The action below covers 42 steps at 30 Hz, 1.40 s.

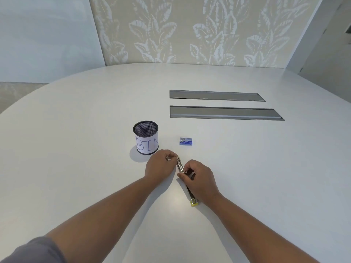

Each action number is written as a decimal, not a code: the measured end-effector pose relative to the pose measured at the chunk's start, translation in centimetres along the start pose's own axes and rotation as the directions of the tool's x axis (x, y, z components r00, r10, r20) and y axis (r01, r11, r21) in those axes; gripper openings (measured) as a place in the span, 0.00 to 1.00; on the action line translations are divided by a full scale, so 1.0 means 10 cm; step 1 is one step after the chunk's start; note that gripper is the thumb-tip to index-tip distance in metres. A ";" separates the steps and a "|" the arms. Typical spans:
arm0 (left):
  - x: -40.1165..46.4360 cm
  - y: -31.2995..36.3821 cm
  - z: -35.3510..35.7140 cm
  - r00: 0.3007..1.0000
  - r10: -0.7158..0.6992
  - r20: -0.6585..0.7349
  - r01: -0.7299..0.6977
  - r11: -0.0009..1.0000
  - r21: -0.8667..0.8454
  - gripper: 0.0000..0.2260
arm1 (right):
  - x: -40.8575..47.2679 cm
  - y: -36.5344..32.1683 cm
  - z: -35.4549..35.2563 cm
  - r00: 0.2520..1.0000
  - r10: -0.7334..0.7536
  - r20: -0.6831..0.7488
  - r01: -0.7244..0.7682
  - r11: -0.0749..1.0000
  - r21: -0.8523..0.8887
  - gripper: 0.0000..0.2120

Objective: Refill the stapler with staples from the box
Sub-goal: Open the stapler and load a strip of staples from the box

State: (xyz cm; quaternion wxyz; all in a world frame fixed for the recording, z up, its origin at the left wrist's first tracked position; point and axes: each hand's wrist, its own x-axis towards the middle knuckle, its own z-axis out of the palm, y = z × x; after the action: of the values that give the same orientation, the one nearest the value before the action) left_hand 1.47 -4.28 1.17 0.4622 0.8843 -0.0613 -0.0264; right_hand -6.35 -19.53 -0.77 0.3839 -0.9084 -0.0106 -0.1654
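Observation:
The stapler [180, 165] lies unfolded on the white table [247, 168], its metal magazine pointing away from me and its yellow-ended top arm [193, 200] stretched toward me. My left hand [160, 168] pinches the far end of the metal magazine. My right hand [199, 179] curls its fingers round the stapler's middle, near the hinge, and covers that part. The small blue staple box [186, 141] sits closed on the table a little beyond both hands, touched by neither.
A black mesh cup [145, 137] with a paper label reading BIN stands left of the staple box, just beyond my left hand. Two long grey recessed cable hatches [224, 112] lie further back on the right.

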 end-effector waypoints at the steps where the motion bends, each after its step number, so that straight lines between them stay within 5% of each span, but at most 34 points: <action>1: 0.02 0.02 0.00 1.000 -0.024 0.004 0.024 1.000 -0.008 0.05 | 0.00 0.00 0.00 1.000 0.001 0.002 -0.001 1.000 -0.002 0.10; 17: 0.21 0.28 0.03 0.954 -0.296 0.054 0.301 0.947 -0.114 0.07 | 0.01 0.01 0.02 1.000 -0.029 0.007 0.029 0.999 -0.035 0.10; 26: 0.37 0.39 -0.04 0.896 -0.406 0.180 0.413 0.911 -0.002 0.09 | 0.00 0.01 0.02 0.999 -0.036 0.010 0.036 0.999 -0.030 0.12; 42: 0.42 0.42 0.00 0.851 -0.448 0.273 0.478 0.877 -0.052 0.19 | 0.00 0.01 0.01 0.999 -0.036 0.018 0.037 0.998 -0.044 0.11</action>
State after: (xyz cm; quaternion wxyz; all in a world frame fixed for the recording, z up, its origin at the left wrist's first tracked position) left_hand 5.31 -7.23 4.65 0.4821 0.8332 0.0970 -0.2529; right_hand -6.29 -19.54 -0.87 0.3607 -0.9176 -0.0267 -0.1649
